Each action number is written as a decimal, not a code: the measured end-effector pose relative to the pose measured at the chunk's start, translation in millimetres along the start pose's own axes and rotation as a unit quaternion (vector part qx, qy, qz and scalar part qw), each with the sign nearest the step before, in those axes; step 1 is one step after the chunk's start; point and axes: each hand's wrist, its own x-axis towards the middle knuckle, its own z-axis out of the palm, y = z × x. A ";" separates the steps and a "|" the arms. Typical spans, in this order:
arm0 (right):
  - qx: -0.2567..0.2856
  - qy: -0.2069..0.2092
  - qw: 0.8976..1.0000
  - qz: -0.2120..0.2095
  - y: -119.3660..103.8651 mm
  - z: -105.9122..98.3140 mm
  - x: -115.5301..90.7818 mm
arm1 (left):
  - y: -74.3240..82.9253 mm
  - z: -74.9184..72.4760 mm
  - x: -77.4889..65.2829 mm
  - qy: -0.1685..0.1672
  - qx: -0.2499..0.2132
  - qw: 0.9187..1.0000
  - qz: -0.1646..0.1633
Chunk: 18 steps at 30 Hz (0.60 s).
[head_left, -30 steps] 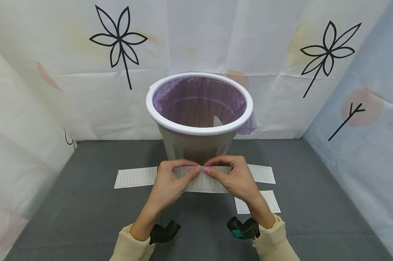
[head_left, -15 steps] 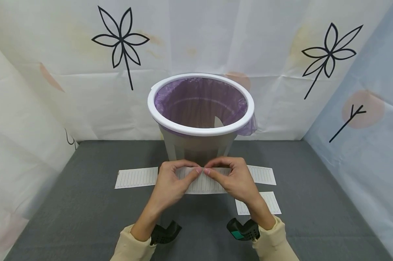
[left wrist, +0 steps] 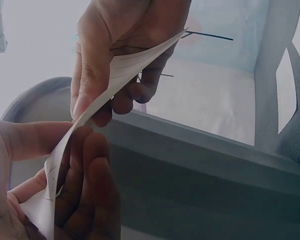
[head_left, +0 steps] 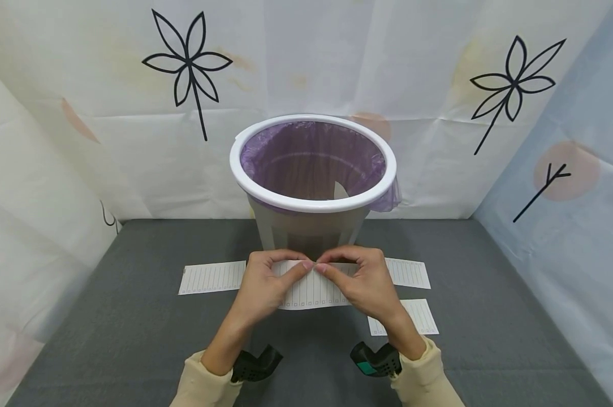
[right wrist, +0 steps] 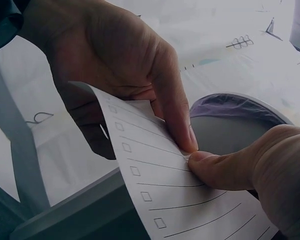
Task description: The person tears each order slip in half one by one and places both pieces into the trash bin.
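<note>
Both hands meet at the far edge of a lined white paper sheet with small printed boxes along its near edge. My left hand pinches that edge between thumb and fingers. Right beside it, thumb tip against thumb tip, my right hand pinches the same edge. In the left wrist view the sheet appears nearly edge-on and bends between the two pinches. The right wrist view shows its lined face curving, still in one piece on this side. The fingers behind the sheet are partly hidden.
Just beyond the hands stands a white-rimmed bin with a purple liner and a pale scrap inside. Similar lined papers lie on the grey table: one at left, one at right, another nearer, partly behind the right wrist.
The sheet's near edge has dipped towards me and tilted slightly. My right hand has shifted a little left, its thumb now closer against the left thumb. The bin and loose papers stay put.
</note>
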 end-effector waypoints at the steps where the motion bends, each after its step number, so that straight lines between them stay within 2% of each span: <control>1: 0.000 0.001 1.000 -0.005 0.2 0.3 0.0 | 0.2 -0.4 0.1 -0.001 -0.005 1.000 -0.006; 8: -0.003 0.009 0.999 -0.042 1.3 1.8 0.4 | 1.6 -1.6 0.7 -0.006 -0.026 0.999 -0.028; 18: -0.006 0.016 0.998 -0.064 0.4 3.8 1.2 | 3.2 -2.8 0.2 -0.013 -0.051 0.997 -0.052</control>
